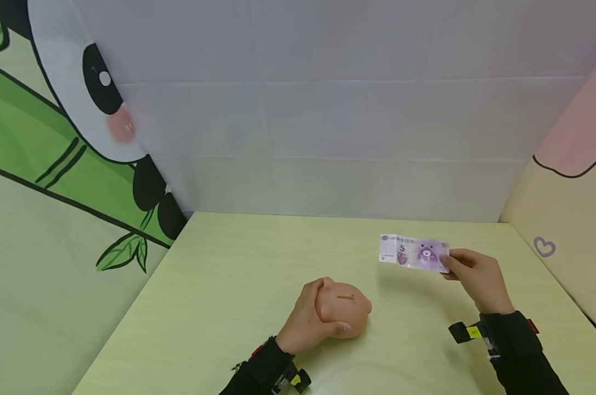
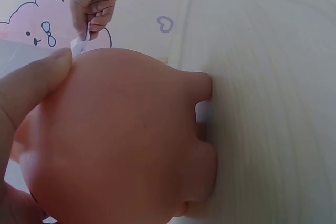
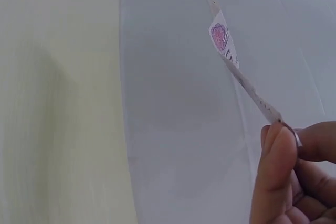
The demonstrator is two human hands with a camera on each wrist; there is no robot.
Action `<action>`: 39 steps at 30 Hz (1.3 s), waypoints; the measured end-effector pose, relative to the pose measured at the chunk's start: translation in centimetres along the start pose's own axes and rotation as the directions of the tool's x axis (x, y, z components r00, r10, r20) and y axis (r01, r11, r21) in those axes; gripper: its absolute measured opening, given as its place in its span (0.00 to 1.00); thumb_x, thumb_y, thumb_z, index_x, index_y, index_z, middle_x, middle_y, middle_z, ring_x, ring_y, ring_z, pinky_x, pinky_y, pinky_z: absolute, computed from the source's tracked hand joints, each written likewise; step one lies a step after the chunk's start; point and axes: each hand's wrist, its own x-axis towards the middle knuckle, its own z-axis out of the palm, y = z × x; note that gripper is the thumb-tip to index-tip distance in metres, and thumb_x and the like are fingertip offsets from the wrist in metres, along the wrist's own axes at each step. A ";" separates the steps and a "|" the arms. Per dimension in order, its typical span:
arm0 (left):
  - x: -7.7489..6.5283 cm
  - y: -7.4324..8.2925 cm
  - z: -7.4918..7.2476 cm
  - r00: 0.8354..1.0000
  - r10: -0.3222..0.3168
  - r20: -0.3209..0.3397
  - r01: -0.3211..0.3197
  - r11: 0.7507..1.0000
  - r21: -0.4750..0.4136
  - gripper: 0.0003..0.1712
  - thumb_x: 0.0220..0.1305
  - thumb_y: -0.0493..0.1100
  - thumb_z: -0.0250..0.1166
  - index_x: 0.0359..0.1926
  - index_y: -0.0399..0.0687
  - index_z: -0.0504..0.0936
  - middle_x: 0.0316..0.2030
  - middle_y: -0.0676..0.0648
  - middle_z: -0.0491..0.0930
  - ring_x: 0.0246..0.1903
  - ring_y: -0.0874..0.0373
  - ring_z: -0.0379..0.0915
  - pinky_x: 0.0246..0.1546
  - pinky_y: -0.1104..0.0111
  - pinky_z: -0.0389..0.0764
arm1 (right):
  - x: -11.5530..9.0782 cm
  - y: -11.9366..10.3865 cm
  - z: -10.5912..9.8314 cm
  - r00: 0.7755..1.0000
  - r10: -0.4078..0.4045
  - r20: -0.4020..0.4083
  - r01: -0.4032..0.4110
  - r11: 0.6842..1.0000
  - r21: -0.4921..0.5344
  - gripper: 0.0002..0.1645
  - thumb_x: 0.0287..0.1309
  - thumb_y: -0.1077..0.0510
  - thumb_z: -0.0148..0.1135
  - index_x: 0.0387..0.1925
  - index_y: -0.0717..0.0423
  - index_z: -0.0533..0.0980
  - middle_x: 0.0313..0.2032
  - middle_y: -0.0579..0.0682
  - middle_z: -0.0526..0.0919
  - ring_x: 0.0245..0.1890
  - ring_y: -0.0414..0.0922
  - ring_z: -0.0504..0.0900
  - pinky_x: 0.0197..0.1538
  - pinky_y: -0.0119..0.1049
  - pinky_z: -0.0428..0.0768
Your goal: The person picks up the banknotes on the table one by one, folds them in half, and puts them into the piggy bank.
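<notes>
A peach-coloured piggy bank [image 1: 344, 310] with a narrow slot on top stands on the table. My left hand [image 1: 308, 323] grips it from the left, thumb on the near side and fingers on the far side. In the left wrist view the piggy bank [image 2: 121, 135] fills the middle, its stubby feet against the tabletop. To the right and farther back, my right hand [image 1: 478, 277] pinches one end of a purple play banknote [image 1: 411, 252] printed with a 5 and a bear. The banknote [image 3: 252, 93] is seen nearly edge-on in the right wrist view, held above the table.
The pale wood-look table [image 1: 239, 258] reaches back to a light grey cloth wall [image 1: 342, 120]. A printed panel with green bamboo [image 1: 41, 131] flanks it on the left. Another printed panel [image 1: 574, 219] rises along the right edge.
</notes>
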 end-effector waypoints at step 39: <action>0.3 -0.5 0.5 1.000 -0.014 0.000 0.014 0.999 -0.043 0.56 0.47 0.55 0.78 0.70 0.47 0.55 0.65 0.45 0.62 0.58 0.51 0.67 0.56 0.57 0.73 | -1.4 -6.3 7.9 0.985 -0.133 0.111 0.092 0.944 0.316 0.17 0.64 0.61 0.62 0.47 0.73 0.78 0.30 0.39 0.85 0.27 0.39 0.83 0.37 0.31 0.85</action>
